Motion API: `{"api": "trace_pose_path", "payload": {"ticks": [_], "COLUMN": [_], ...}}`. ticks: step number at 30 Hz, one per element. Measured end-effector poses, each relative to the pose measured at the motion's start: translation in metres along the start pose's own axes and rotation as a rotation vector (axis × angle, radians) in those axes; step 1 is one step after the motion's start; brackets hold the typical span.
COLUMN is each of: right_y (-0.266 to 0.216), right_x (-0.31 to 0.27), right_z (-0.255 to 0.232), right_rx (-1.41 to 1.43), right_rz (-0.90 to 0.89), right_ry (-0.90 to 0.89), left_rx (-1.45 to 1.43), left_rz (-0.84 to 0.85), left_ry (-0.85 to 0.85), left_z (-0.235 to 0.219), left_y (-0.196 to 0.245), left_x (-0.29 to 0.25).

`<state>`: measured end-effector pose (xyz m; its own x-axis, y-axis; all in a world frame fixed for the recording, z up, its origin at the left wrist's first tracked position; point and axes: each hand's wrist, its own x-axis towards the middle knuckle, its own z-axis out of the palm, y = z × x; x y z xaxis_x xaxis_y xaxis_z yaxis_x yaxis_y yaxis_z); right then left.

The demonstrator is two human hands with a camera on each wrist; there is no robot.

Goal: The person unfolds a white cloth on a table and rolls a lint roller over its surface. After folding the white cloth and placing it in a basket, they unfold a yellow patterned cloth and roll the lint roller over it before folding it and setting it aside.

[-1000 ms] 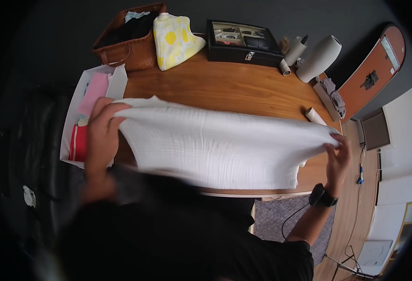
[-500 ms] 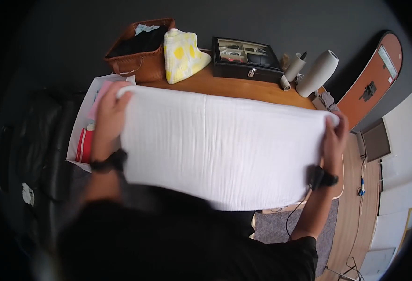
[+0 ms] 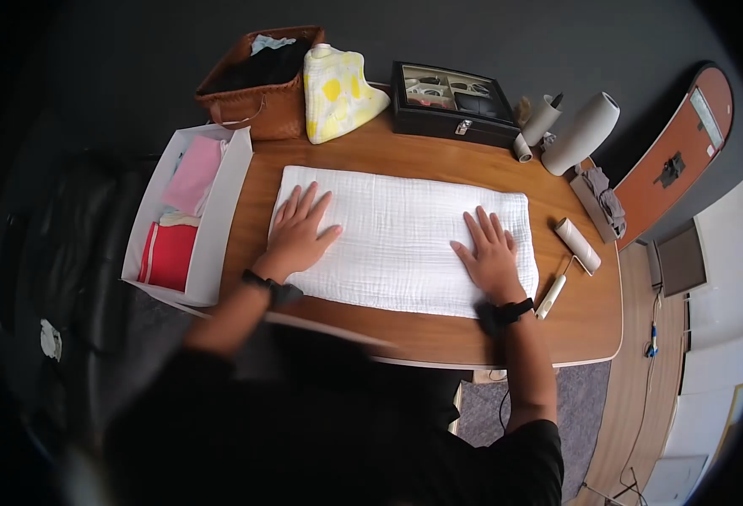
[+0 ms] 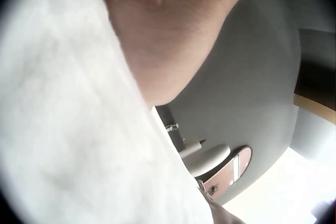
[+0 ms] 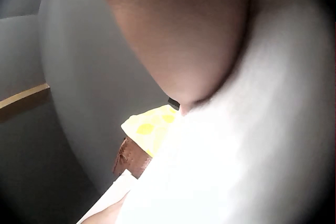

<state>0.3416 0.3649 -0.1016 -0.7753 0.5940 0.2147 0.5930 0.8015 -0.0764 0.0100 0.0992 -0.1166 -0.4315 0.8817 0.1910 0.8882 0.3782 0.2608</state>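
A white crinkled cloth, folded into a rectangle, lies flat on the wooden table. My left hand rests on its left part with the fingers spread. On the right part, my right hand lies palm down, fingers straight and pointing away from me. In the left wrist view the heel of the left hand presses against the white fabric. The right wrist view shows the right hand against the same cloth.
At left stands a white box with pink and red folded cloths. A brown basket, a yellow-patterned cloth, a black glasses case and a grey-white vase line the back. A lint roller lies at right.
Both hands held the cloth up by its far corners. It has come down flat onto the table, and the hands have let go and lie on top. The lint roller now shows fully.
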Motion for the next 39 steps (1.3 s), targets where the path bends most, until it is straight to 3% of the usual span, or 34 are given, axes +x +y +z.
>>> {"api": "trace_pose_path", "payload": {"ticks": [7, 11, 14, 17, 20, 23, 24, 27, 28, 31, 36, 39], "right_y": [0.023, 0.057, 0.079, 0.107, 0.113, 0.141, 0.122, 0.13, 0.092, 0.082, 0.024, 0.002], "right_x": [-0.008, -0.033, -0.062, -0.094, -0.111, -0.128, -0.121, -0.119, -0.104, -0.087, -0.064, -0.039], "right_z": [-0.019, -0.037, -0.07, -0.068, -0.059, -0.029, -0.048, -0.074, -0.103, -0.116, -0.161, -0.165], "right_rx": [-0.012, -0.001, -0.104, -0.15, 0.099, 0.115, 0.185, 1.112, 1.297, 1.557, 1.429, 1.557], "right_rz": [0.138, 0.327, 0.509, 0.768, 0.995, 0.861, 0.864, 0.82, 0.839, 0.624, 0.117, -0.389], "right_ry": [-0.007, 0.002, 0.069, 0.217, 0.084, 0.232, 0.184, 0.263, 0.338, 0.367, 0.261, 0.163], "left_rx": [0.026, 0.002, -0.017, -0.024, -0.038, -0.052, -0.05, -0.05, -0.056, -0.067, -0.084, -0.168], "left_rz": [-0.06, -0.08, -0.097, -0.097, -0.09, -0.076, -0.072, -0.057, -0.053, -0.054, -0.07, -0.074], "left_ry": [-0.014, -0.018, -0.029, -0.035, -0.026, -0.005, -0.003, 0.022, 0.035, 0.048, 0.063, 0.17], "left_z": [-0.005, -0.005, -0.009, -0.011, -0.01, -0.01, -0.009, -0.008, -0.008, -0.007, -0.008, 0.004], "left_y": [0.006, 0.007, 0.01, 0.011, 0.008, 0.007, 0.006, 0.003, 0.002, 0.001, 0.0, -0.006], "left_x": [0.001, 0.001, -0.001, 0.0, -0.001, -0.002, -0.003, -0.002, -0.003, -0.004, -0.004, -0.003]}}
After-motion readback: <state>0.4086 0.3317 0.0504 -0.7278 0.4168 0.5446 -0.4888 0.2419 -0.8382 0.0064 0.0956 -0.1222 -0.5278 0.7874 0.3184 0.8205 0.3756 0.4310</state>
